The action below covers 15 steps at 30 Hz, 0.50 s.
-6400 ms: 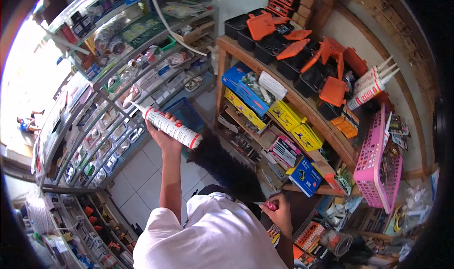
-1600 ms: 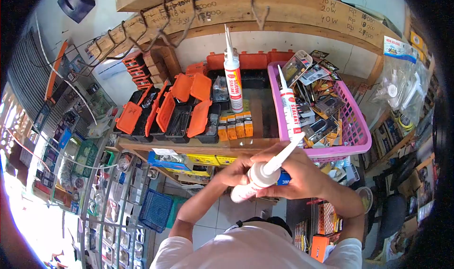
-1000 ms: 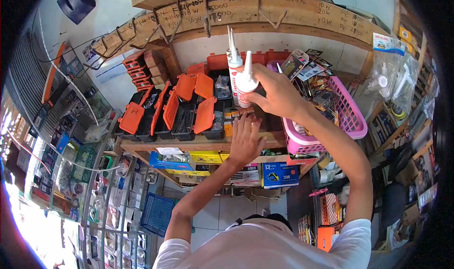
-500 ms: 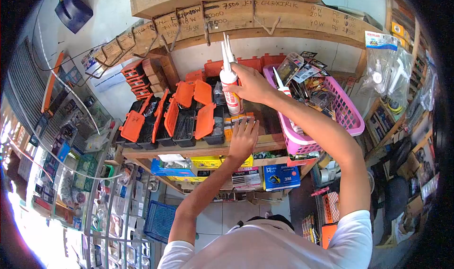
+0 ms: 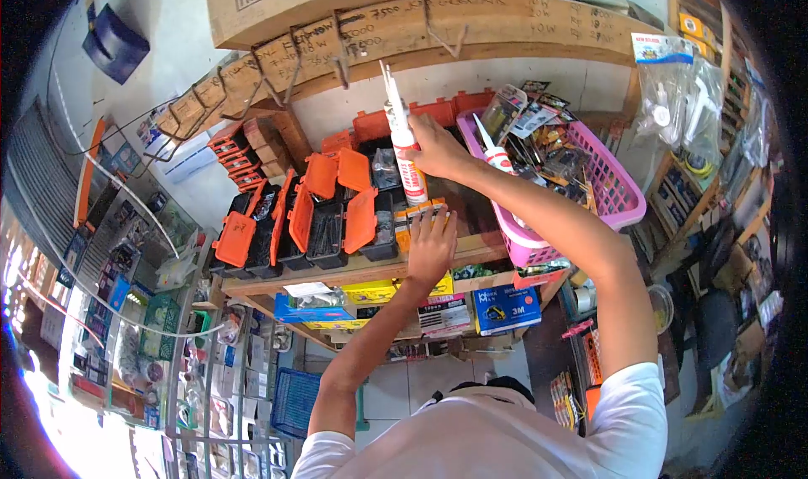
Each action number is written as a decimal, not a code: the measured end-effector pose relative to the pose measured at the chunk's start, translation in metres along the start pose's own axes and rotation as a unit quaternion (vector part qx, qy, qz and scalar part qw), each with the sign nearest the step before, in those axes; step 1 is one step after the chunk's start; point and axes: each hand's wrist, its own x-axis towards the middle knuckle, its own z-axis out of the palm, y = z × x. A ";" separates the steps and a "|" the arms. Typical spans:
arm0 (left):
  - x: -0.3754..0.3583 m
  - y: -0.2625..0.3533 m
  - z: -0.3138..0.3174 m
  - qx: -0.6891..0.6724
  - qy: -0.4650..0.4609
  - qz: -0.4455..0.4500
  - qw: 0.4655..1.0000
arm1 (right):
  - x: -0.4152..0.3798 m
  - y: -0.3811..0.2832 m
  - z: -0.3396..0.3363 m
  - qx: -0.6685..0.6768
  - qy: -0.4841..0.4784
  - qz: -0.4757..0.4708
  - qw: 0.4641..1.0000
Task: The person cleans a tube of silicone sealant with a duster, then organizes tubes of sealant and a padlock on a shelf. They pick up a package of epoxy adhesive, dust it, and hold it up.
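Upright at the middle of the wooden shelf is a white and red sealant tube [image 5: 409, 159] with pale nozzles at its top. My right hand [image 5: 439, 148] is wrapped round its upper part. Just below, my left hand [image 5: 433, 242] lies with its fingers spread on small orange and black boxes [image 5: 404, 230]. Left of both hands are black bins with open orange lids [image 5: 360, 220], some holding screws or nails. To the right, a pink basket [image 5: 619, 214] holds packaged goods and another white-nozzled tube [image 5: 497, 156].
A wooden beam with metal hooks and handwriting [image 5: 497, 7] runs behind the shelf. Under the shelf top are a blue box [image 5: 507, 310] and yellow boxes. Glass shelving stands at the left, a blue crate [image 5: 295, 403] at the lower left, and plastic-bagged items [image 5: 665, 109] hang at the right.
The camera view has shifted slightly. The tube leans a little differently in my right hand, and its nozzles are closer together. My left hand stays on the small boxes.
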 end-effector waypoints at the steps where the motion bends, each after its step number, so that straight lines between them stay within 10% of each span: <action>1: 0.001 0.000 -0.001 -0.007 0.002 0.000 1.000 | 0.000 -0.002 -0.001 -0.019 0.007 0.005 1.000; 15: 0.000 0.004 -0.005 -0.012 -0.015 0.017 1.000 | -0.011 -0.020 -0.014 -0.072 -0.037 0.075 0.994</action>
